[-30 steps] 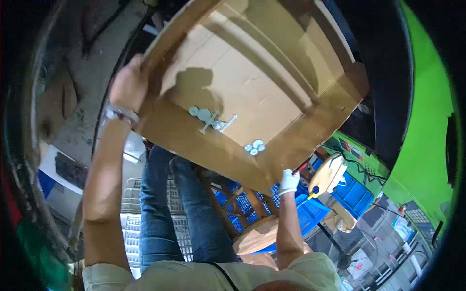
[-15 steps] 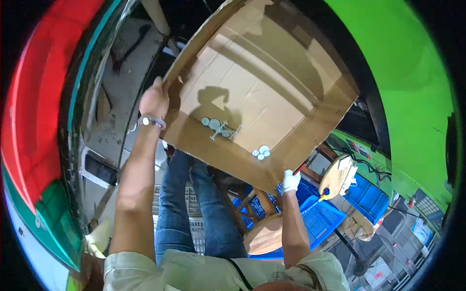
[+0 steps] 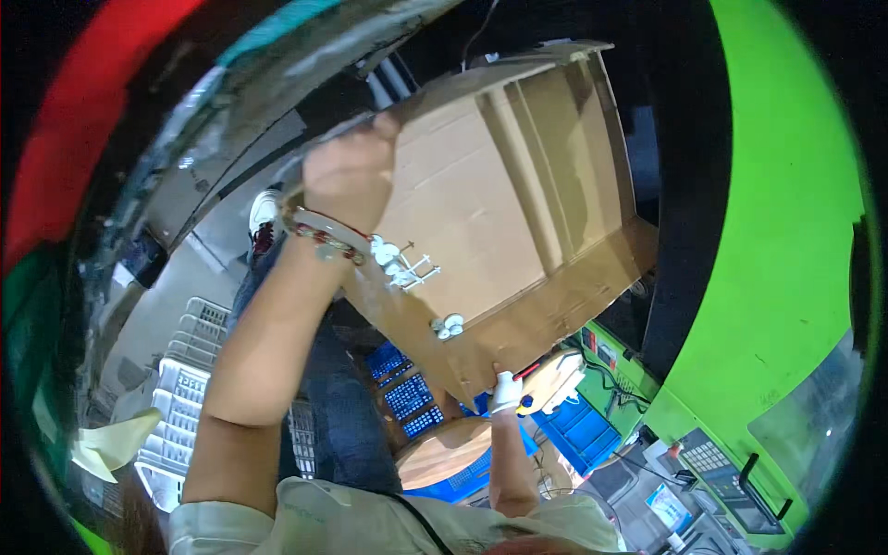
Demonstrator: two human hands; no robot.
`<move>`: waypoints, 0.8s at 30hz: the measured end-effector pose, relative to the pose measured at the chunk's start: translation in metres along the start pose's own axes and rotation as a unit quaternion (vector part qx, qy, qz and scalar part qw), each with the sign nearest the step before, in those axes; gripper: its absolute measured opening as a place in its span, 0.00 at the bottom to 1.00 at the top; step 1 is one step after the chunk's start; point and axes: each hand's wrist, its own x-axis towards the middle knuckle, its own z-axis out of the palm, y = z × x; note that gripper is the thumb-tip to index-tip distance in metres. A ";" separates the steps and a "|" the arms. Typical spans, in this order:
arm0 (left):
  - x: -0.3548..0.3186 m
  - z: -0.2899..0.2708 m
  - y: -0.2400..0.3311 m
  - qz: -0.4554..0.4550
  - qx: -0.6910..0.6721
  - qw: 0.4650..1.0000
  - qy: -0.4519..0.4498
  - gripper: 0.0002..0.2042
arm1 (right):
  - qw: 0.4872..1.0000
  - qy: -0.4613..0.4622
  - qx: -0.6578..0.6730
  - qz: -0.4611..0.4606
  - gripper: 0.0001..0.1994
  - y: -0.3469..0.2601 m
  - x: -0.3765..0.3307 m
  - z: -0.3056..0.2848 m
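A shallow cardboard box [image 3: 472, 213] is held out tilted in front of me, its open side toward me. My left hand [image 3: 351, 171], wearing bracelets, is closed on its left wall; motion blurs the fingers somewhat. White moulded pieces, discs joined by thin bars [image 3: 402, 265], lie inside by that wrist. Farther along the near wall sits a small cluster of white discs [image 3: 449, 326]. Below the near corner, my right hand [image 3: 506, 391] in a white glove grips the box's edge. A thin red tool handle [image 3: 528, 370] sticks out beside this hand; its other end is hidden.
A large green machine [image 3: 777, 231] with a control panel [image 3: 726, 481] stands at the right. Below the box are a round wooden stool top [image 3: 449, 453] and a blue basket [image 3: 578, 430]. White plastic crates [image 3: 176, 407] stand left of my legs. Red and green shapes fill the left rim.
My view has turned. The box has swung in the picture, with my left hand higher and farther right. Both hands keep hold of it, and the white pieces remain inside along the near wall.
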 end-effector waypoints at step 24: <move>-0.018 0.056 -0.033 0.051 0.061 0.996 -0.032 0.12 | 0.986 0.076 -0.030 -0.147 0.22 0.056 0.047 0.011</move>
